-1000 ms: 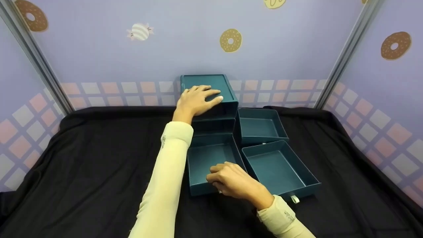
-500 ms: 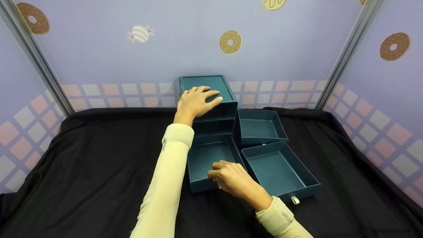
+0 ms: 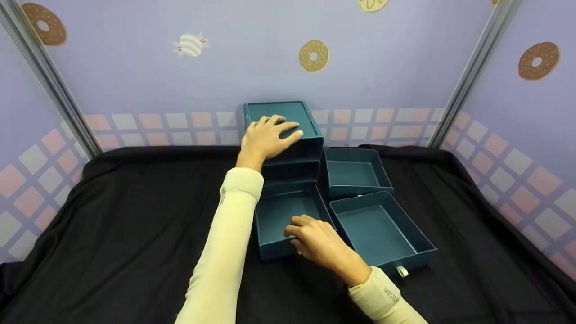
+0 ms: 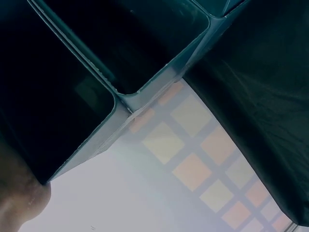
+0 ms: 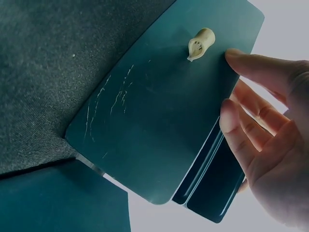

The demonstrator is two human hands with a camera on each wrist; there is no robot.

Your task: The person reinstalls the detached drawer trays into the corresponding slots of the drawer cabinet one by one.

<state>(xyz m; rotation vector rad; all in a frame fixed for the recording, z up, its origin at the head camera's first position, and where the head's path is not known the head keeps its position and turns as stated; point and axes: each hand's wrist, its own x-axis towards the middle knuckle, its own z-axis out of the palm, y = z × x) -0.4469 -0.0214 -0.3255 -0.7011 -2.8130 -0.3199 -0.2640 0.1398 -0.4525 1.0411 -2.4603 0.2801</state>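
In the head view a dark teal drawer cabinet [image 3: 281, 110] stands against the back wall. My left hand [image 3: 266, 139] rests on its top, fingers spread. A pulled-out teal drawer [image 3: 288, 211] extends forward from the lowest slot. My right hand [image 3: 317, 240] holds the front panel of this drawer by its upper rim. In the right wrist view, the thumb [image 5: 246, 60] lies on the outer face near a pale loop tab [image 5: 200, 43], with the other fingers at the rim. The left wrist view shows the dark open slots of the cabinet and part of the left hand [image 4: 21, 193].
Two removed teal drawers lie to the right of the cabinet: a rear drawer [image 3: 355, 173] and a front drawer [image 3: 382, 229] with a pale tab. Black cloth [image 3: 135, 234] covers the table. Patterned walls [image 3: 288, 67] enclose the back and sides.
The drawer's front has slid slightly back toward the cabinet, with my right hand moving along on it. My left hand stays on the cabinet top.
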